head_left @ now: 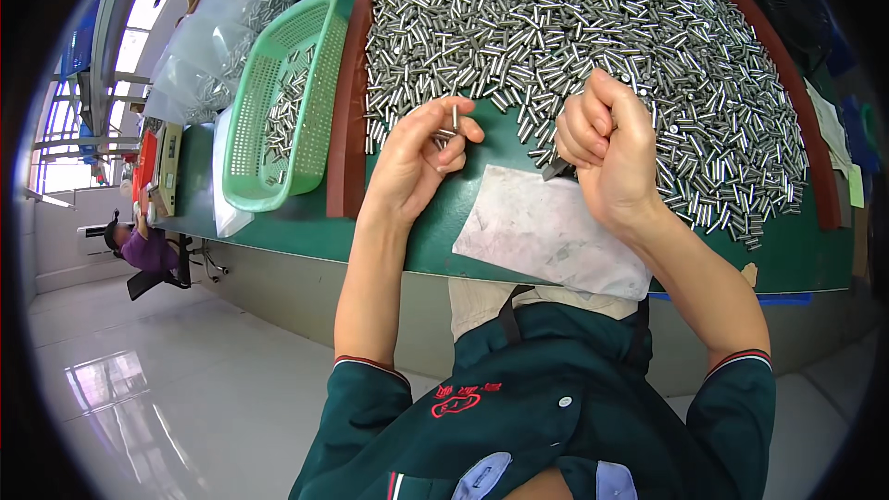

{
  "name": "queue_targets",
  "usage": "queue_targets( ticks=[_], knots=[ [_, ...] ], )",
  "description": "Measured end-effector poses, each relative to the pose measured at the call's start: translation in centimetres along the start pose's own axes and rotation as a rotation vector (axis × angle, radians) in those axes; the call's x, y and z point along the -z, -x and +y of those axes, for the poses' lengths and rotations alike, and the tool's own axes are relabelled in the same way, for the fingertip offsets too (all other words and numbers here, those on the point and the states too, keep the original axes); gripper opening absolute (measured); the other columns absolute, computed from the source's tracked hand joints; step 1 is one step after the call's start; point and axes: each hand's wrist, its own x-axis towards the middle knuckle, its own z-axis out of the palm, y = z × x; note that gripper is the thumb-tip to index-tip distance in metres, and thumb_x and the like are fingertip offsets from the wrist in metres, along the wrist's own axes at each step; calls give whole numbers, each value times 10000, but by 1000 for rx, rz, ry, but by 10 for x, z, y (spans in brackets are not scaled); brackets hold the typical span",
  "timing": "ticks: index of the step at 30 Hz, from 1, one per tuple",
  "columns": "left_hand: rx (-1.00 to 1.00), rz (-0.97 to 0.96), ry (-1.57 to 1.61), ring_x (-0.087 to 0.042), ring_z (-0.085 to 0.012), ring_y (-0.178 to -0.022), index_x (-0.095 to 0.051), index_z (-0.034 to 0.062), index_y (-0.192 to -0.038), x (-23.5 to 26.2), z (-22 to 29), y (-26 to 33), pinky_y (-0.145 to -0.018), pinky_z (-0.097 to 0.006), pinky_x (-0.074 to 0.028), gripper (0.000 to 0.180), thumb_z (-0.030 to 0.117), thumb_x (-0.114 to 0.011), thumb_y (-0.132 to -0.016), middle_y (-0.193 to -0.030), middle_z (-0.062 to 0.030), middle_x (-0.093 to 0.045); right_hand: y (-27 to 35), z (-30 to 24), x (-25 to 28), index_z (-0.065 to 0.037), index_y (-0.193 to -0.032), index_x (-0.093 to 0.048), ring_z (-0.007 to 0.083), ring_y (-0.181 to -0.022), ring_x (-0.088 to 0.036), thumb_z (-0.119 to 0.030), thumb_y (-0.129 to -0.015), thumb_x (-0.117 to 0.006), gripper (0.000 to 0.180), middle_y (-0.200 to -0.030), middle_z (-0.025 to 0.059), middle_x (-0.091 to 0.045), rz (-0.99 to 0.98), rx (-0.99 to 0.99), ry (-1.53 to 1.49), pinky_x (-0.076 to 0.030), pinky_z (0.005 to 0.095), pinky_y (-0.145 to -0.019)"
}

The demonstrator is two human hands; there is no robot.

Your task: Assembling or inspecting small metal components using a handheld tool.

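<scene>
Short, shiny metal pins [519, 28] lie in a wide heap over the green table [431, 245]. My left hand [407, 153] is at the near left edge of the heap, palm up with the fingers curled. A couple of metal pins [454, 118] show between its thumb and fingers. To the right, my right hand [611, 153] is closed in a fist above the near edge of the pins. A small dark piece [556, 168] shows under that fist; whether the hand grips it is hidden. Below it, a smudged white cloth [546, 231] lies at the table's front edge.
Brown-red wooden strips [350, 130] border the heap. Left of them stands a light green plastic basket [243, 153] with pins inside. Clear bags of metal parts [199, 65] sit farther left. Two people work at the far left, and a black fan [795, 5] stands at right.
</scene>
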Motion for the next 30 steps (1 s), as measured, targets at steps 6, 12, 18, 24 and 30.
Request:
queue_targets(
  ticks=[6,12,18,24,30],
  knots=[
    [-211,212,-805,-352,-51,-467,-526,15,-629,-14,0,-16,-421,-214,-291,281,240,-592,-784,-558,18,-464,1,1,-1,-122,-506,-287,56,-364,-175,-206,-851,-383,367,-409,-29,-270,3,-14,-15,-149,229,-364],
    [-443,382,-1550,-487,-222,-398,-577,8,-605,-32,-7,-32,-428,-338,-374,269,251,-668,-680,-447,-86,-493,1,-1,1,-122,-508,-290,57,-367,-177,-210,-846,-388,363,-410,-27,-274,-9,1,-10,-147,229,-367],
    [-395,326,-1478,-458,-204,-388,-570,-6,-642,-28,-10,-25,-428,-310,-364,150,124,-629,-687,-434,-68,-450,1,-2,2,-115,-514,-293,51,-373,-182,-211,-835,-406,355,-425,-24,-288,-11,2,-21,-150,221,-367],
    [-374,170,-990,-427,-22,-601,-576,-27,-773,-16,-8,-23,-502,-211,-361,117,89,-582,-756,-614,20,-500,1,-2,1,-115,-513,-293,51,-370,-183,-208,-837,-406,356,-425,-24,-290,-26,4,-42,-149,221,-362],
    [-19,-148,-19,-334,-46,-542,-497,38,-896,-3,-1,-19,-469,-168,-285,99,122,-513,-844,-795,-54,-525,2,-1,0,-119,-518,-294,51,-363,-184,-211,-842,-406,355,-425,-24,-290,-17,-4,-48,-148,219,-357]
  ],
)
